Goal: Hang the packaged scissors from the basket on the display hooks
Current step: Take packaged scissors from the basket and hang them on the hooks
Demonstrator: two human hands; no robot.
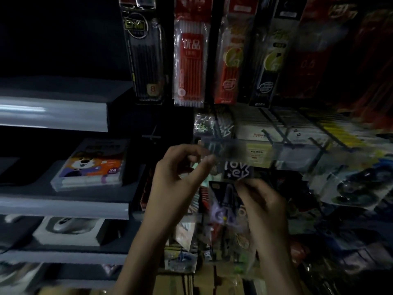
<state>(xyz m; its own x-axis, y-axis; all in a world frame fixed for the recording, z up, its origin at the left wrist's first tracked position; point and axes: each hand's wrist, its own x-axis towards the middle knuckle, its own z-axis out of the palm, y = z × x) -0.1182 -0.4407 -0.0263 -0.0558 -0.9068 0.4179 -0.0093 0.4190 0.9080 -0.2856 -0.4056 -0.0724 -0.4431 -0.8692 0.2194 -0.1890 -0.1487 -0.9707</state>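
The packaged scissors (225,202), a dark card with pale purple handles under clear plastic, sit low in the middle of the view, in front of the crowded display and below the blurred price strip (234,149). The right hand (262,206) pinches the card's right edge with curled fingers. The left hand (176,173) is raised beside the top of the pack with its fingers curled. Blur hides whether they grip anything.

The light is poor, and the hang hole cannot be made out, so the hole could easily miss the prong of the display hooks (266,134). A one-sided pinch may let the card twist or slip. Packs hang close together here, so pushing in could knock a neighbour loose.

Just above the scissors, a dark pack (238,170) reads "love" in white. A red refill pack (190,60) carries "优品", a black refill pack (146,50) shows "8", and a red pack far right (308,63) shows "0.5". The bear box (93,165) on the left shelf is marked "24".
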